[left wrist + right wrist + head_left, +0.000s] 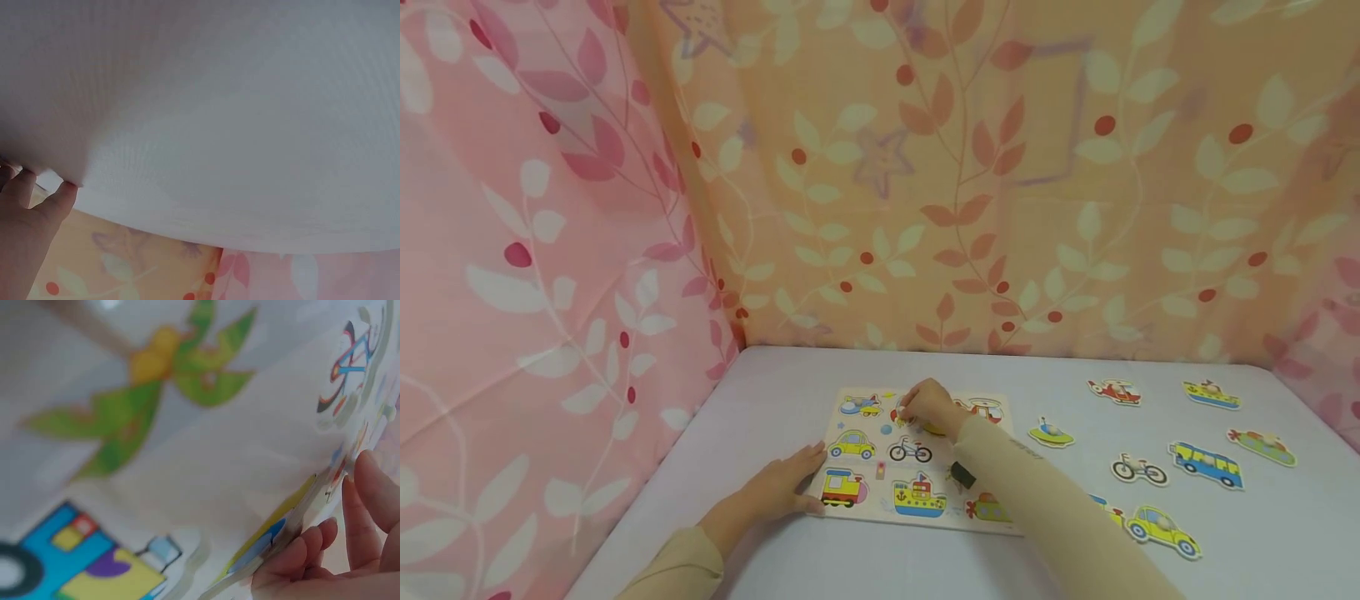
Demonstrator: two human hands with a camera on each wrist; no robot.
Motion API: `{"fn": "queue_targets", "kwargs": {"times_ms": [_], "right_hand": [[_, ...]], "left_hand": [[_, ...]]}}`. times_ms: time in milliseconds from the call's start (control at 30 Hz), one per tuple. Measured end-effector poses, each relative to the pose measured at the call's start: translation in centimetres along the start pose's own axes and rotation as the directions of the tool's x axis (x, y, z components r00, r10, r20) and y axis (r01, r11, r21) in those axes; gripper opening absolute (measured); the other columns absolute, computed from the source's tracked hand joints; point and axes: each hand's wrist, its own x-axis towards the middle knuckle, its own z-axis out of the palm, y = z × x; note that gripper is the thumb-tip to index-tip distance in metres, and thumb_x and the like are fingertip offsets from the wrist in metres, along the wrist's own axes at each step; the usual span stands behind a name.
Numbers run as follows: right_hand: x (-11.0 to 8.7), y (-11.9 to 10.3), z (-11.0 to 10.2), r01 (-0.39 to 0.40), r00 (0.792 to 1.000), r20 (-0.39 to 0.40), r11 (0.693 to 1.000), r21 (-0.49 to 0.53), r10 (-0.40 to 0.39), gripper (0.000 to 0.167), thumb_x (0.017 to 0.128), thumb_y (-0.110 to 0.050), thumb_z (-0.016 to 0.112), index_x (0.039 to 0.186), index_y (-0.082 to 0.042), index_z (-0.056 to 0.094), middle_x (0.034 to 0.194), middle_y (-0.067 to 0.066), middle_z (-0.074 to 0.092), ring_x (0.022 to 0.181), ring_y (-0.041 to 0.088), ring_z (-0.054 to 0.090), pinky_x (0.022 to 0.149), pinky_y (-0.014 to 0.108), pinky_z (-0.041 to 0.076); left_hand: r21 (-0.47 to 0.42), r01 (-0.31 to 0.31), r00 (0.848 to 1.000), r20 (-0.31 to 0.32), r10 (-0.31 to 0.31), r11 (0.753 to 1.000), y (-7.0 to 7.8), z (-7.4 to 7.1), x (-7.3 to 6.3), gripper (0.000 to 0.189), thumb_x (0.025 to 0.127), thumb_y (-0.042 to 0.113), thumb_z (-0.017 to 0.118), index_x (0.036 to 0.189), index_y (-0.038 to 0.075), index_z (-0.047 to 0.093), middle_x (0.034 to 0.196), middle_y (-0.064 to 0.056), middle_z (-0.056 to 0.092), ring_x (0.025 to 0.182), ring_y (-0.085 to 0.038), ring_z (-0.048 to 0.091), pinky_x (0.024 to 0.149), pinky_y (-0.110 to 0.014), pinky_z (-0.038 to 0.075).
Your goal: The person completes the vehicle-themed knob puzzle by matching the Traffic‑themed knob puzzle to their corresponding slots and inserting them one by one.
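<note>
Right sleeve (1051,507) across puzzle board (898,467) edge, left hand (781,485) at opposite edge

Left hand (784,485) low, thumb apart from fingers, right hand (934,406) farther forward, thumb and forefinger pinching

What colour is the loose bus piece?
The bus piece is mostly blue; the head view shows it best.

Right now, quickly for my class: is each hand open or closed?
Left hand: open, resting at the puzzle board's edge.
Right hand: fingers curled over the board; whether they hold anything cannot be told.
</note>
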Motion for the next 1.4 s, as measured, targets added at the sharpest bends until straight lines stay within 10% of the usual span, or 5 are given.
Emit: {"fn": "queue_targets", "kwargs": {"times_ms": [633, 1400], "right_hand": [[-4.2, 0.9, -7.1, -0.001, 0.998, -0.056, 0.998, 0.064, 0.005, 0.03, 0.089, -0.015, 0.07, 0.117, -0.003, 0.069, 0.13, 0.02, 0.058, 0.121, 0.04, 0.051, 0.102, 0.054, 0.04], [-10.9, 4.9, -16.5, 0.029, 1.0, -0.006, 0.999, 0.023, -0.029, 0.043, 0.094, -0.023, 0.066, 0.129, 0.0, 0.06, 0.132, 0.023, 0.056, 0.121, 0.04, 0.051, 0.098, 0.057, 0.042]], "left_hand": [[0.006, 0.017, 1.0, -0.009, -0.017, 1.0, -0.2, 0.0, -0.1, 0.088, 0.078, 0.044, 0.077, 0.148, 0.006, 0.039, 0.157, -0.008, 0.029, 0.144, -0.034, 0.023, 0.111, -0.06, 0.021], [0.0, 0.026, 1.0, 0.0, -0.026, 1.0, 0.4, -0.4, -0.3, 0.087, 0.079, 0.04, 0.078, 0.149, 0.006, 0.038, 0.158, -0.009, 0.028, 0.145, -0.034, 0.021, 0.112, -0.06, 0.02]]}}
